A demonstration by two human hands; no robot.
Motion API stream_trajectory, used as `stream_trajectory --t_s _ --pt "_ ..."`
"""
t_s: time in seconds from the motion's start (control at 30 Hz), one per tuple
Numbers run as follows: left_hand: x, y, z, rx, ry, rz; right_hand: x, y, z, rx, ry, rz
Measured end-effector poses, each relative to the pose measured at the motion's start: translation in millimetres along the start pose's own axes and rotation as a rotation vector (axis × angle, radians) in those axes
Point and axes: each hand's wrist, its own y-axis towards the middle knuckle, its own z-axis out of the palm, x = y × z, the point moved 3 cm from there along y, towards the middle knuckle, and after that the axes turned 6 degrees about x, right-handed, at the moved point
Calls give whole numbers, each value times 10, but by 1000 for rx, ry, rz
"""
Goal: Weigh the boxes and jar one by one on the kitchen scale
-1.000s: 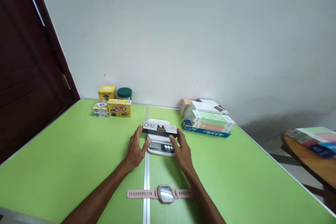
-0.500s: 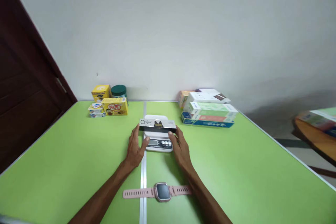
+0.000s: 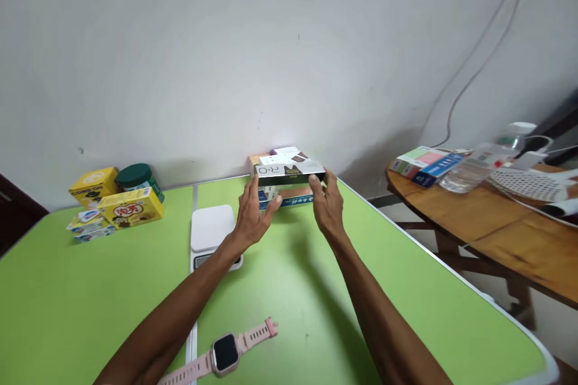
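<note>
Between my left hand (image 3: 251, 215) and my right hand (image 3: 329, 203) is a long black-and-white box (image 3: 291, 179), gripped at its two ends and raised above the table. Right behind it, partly hidden by the box and my hands, is a stack of cartons, with a blue carton (image 3: 293, 201) at the bottom. A white kitchen scale (image 3: 211, 227) lies to the left of my left hand, its platform bare and its display part-covered by my forearm. Nearer me, a pink smartwatch (image 3: 224, 354) lies on the green table (image 3: 280, 289).
At the back left stand yellow boxes (image 3: 130, 207) and a green-lidded jar (image 3: 138, 177). On the right, a wooden table (image 3: 451, 216) holds cartons (image 3: 424, 165), a clear plastic bottle (image 3: 474, 165) and a white perforated object (image 3: 524, 183). A cable (image 3: 478, 66) hangs along the wall.
Both hands have lifted the black-and-white box off the scale and carried it right, in front of the carton stack. The view has turned right, bringing more of the wooden table into sight.
</note>
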Motion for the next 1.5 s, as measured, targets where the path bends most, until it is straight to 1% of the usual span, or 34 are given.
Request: stream_trajectory --t_s 0.1,0.2,0.33,0.4,0.53,0.67,0.83,0.93,1.0,1.07,1.13,1.17,1.23,1.3,1.33,1.37,1.43,1.5 --pt "29 338 183 10 3 13 -170 356 -43 -26 -53 7" --pt "114 491 290 25 60 -23 -341 507 -2 7 -89 16" --pt "159 495 343 67 146 -30 -483 507 53 43 -120 15" --pt "138 473 344 75 165 -28 -510 496 48 30 -134 14" --pt "75 416 321 53 178 -37 -548 486 7 -18 -195 19" --pt "72 374 303 52 207 -31 -589 484 31 -25 -256 -26" --pt "152 458 317 91 282 -44 -602 497 160 83 -245 73" --pt "154 433 253 122 262 -28 -529 406 138 38 -245 107" --pt "153 293 112 128 216 7 -430 264 108 -25 -281 82" --pt "197 38 -125 101 176 54 -270 65 143 -65 -322 -20" --pt "323 -317 -430 44 171 72 -54 -169 294 -45 -339 -167" --pt "419 -520 -592 6 181 59 69 -292 420 -7 -326 -241" --pt "665 -945 -918 -80 215 -6 326 -538 761 112 -254 -365" --pt "966 -1351 -1241 -183 258 -98 571 -789 1206 277 -142 -439" --pt "1127 -1535 -1407 -244 279 -149 677 -919 1460 373 -81 -450" --pt "1290 -1700 -1577 -309 297 -202 768 -1055 1727 473 -22 -438" --pt "1596 -1969 -1924 -467 316 -311 892 -1323 2272 657 76 -366" --pt "1840 -2145 -2258 -664 316 -400 950 -1536 2785 773 139 -282"
